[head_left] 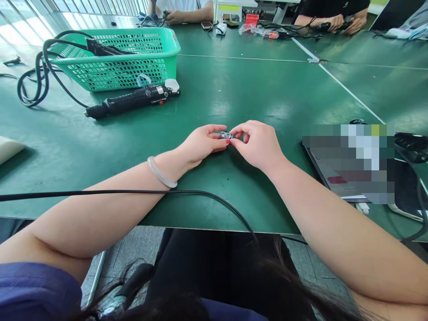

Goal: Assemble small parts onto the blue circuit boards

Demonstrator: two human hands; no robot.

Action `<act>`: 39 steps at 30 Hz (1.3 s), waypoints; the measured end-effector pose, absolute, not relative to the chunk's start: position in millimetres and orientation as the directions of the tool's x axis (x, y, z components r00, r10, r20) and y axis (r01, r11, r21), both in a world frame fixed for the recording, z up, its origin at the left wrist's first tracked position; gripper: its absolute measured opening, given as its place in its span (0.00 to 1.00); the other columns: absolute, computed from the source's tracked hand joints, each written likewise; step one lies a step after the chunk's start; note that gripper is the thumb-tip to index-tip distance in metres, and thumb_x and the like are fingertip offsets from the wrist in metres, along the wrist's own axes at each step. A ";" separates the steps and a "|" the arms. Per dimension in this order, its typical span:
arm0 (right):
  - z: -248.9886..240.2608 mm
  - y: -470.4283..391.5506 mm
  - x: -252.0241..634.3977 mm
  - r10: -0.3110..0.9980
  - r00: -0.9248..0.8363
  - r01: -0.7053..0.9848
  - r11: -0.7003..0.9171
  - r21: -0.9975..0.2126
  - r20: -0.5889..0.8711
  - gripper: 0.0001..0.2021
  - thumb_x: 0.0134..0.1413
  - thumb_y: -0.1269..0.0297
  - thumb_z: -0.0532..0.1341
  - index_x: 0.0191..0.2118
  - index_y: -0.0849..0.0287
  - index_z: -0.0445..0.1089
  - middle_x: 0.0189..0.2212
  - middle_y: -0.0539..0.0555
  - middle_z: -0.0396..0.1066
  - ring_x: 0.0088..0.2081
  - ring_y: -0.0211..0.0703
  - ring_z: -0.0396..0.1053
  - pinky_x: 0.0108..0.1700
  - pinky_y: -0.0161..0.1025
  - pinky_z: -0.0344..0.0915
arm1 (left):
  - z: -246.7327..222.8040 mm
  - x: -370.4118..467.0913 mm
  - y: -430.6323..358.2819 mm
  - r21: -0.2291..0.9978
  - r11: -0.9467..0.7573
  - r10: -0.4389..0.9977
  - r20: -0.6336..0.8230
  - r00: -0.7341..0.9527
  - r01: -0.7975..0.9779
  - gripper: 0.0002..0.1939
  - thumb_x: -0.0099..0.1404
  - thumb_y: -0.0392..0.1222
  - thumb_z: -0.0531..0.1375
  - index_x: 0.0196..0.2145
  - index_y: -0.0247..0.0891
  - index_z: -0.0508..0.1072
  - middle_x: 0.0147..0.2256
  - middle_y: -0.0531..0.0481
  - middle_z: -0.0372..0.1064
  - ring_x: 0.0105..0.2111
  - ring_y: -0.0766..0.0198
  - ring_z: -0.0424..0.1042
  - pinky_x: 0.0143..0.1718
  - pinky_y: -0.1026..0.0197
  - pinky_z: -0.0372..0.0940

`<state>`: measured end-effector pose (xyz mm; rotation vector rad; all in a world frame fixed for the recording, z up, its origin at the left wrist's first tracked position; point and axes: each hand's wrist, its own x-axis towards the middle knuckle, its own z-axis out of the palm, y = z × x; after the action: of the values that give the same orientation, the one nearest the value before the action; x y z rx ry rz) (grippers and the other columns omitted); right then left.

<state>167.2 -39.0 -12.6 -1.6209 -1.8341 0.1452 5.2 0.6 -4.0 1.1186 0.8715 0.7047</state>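
At the green work table (234,89), I pinch a small dark component (226,134) between both hands, just above the tabletop. My left hand (200,145) closes thumb and forefinger on its left end; my right hand (257,143) closes on its right end, the remaining fingers curled. The part's long axis runs left to right, bridging the two sets of fingertips, so it sits directly between them and neither hand is clearly the nearer. A pale bangle (161,172) circles my left wrist.

Well beyond my hands, toward the upper left, a black electric screwdriver (130,100) lies on its side against a green plastic basket (133,58), its cable (36,80) looped to the left. Another black cable (133,192) crosses under my left forearm. A tablet (337,174) lies near my right arm.

The component is too small to identify; it may be a tiny circuit board, and my fingertips cover its ends. The tablet's face is blurred out. Across the table, other people's hands (334,21) are cut off by the frame's top edge.
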 end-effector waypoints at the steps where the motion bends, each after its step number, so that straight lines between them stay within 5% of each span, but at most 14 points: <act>1: -11.9 -40.1 165.1 0.909 0.002 0.836 0.227 -0.499 0.417 0.04 0.50 0.68 0.66 0.34 0.59 0.77 0.29 0.52 0.71 0.32 0.42 0.67 0.37 0.41 0.62 | -3.8 5.6 -0.1 0.952 0.298 0.836 -0.225 0.500 -0.071 0.19 0.61 0.27 0.62 0.51 0.29 0.70 0.40 0.43 0.75 0.37 0.67 0.74 0.52 0.56 0.66; 4: -10.1 -42.6 158.8 0.905 -0.006 0.833 0.240 -0.499 0.426 0.04 0.50 0.66 0.67 0.33 0.59 0.76 0.29 0.52 0.72 0.32 0.41 0.67 0.36 0.41 0.61 | -2.9 6.9 -2.3 0.940 0.319 0.821 -0.212 0.531 -0.118 0.10 0.66 0.32 0.58 0.45 0.29 0.74 0.41 0.43 0.75 0.37 0.68 0.73 0.51 0.57 0.66; 11: -10.4 -42.1 157.0 0.896 -0.018 0.811 0.273 -0.517 0.444 0.05 0.50 0.63 0.68 0.32 0.57 0.73 0.30 0.51 0.71 0.31 0.41 0.65 0.36 0.40 0.60 | 1.0 6.3 -1.4 0.925 0.369 0.806 -0.269 0.527 -0.092 0.10 0.68 0.26 0.53 0.40 0.27 0.74 0.36 0.45 0.75 0.32 0.71 0.74 0.47 0.61 0.68; 17: -14.6 -40.1 167.2 0.894 0.029 0.789 0.254 -0.559 0.448 0.12 0.51 0.54 0.69 0.34 0.58 0.74 0.30 0.52 0.70 0.29 0.39 0.63 0.35 0.41 0.60 | 23.1 -21.5 8.9 0.925 0.131 0.883 -0.272 0.382 0.355 0.08 0.65 0.30 0.57 0.43 0.32 0.70 0.37 0.42 0.77 0.32 0.64 0.78 0.44 0.58 0.70; 22: -13.5 -40.1 171.2 0.916 0.051 0.751 0.228 -0.620 0.399 0.14 0.50 0.52 0.69 0.35 0.57 0.74 0.31 0.52 0.71 0.29 0.38 0.62 0.34 0.40 0.59 | 38.6 -80.3 16.1 0.693 -0.020 0.948 -0.217 0.235 0.720 0.09 0.66 0.38 0.56 0.45 0.37 0.69 0.43 0.42 0.77 0.35 0.61 0.79 0.44 0.58 0.70; 26: -12.4 -39.8 171.1 0.920 0.050 0.729 0.233 -0.644 0.389 0.17 0.50 0.49 0.68 0.36 0.58 0.74 0.32 0.52 0.71 0.28 0.37 0.62 0.34 0.40 0.59 | 43.9 -129.7 13.0 0.159 -0.101 0.991 -0.072 0.114 0.982 0.17 0.67 0.42 0.52 0.50 0.33 0.68 0.40 0.40 0.77 0.46 0.51 0.76 0.50 0.50 0.66; 28: -12.9 -39.2 171.3 0.926 0.042 0.727 0.230 -0.647 0.375 0.18 0.51 0.47 0.67 0.37 0.58 0.75 0.32 0.52 0.72 0.29 0.37 0.62 0.34 0.40 0.59 | 43.3 -149.9 11.8 -0.038 -0.134 0.991 -0.024 0.133 0.990 0.21 0.66 0.49 0.56 0.51 0.31 0.68 0.46 0.37 0.75 0.49 0.44 0.73 0.52 0.48 0.64; 34: -14.2 -39.3 172.4 0.933 0.020 0.732 0.231 -0.642 0.358 0.22 0.54 0.43 0.63 0.39 0.59 0.75 0.32 0.52 0.72 0.30 0.37 0.63 0.35 0.39 0.59 | 35.6 -180.3 11.5 -0.118 -0.210 0.977 0.001 0.212 0.970 0.20 0.62 0.57 0.60 0.43 0.39 0.72 0.38 0.49 0.76 0.41 0.57 0.73 0.40 0.63 0.60; 39: -13.0 -40.5 172.4 0.943 0.021 0.744 0.207 -0.635 0.332 0.22 0.56 0.42 0.61 0.40 0.59 0.75 0.33 0.53 0.73 0.30 0.38 0.64 0.35 0.38 0.59 | 31.9 -184.4 8.3 -0.013 -0.252 0.962 0.100 0.252 0.968 0.19 0.64 0.62 0.56 0.38 0.44 0.73 0.28 0.55 0.68 0.31 0.66 0.63 0.36 0.63 0.53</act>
<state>172.4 -40.5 -13.0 -1.5813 -1.7659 0.3508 -184.4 8.3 31.9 2.5415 1.9628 0.1149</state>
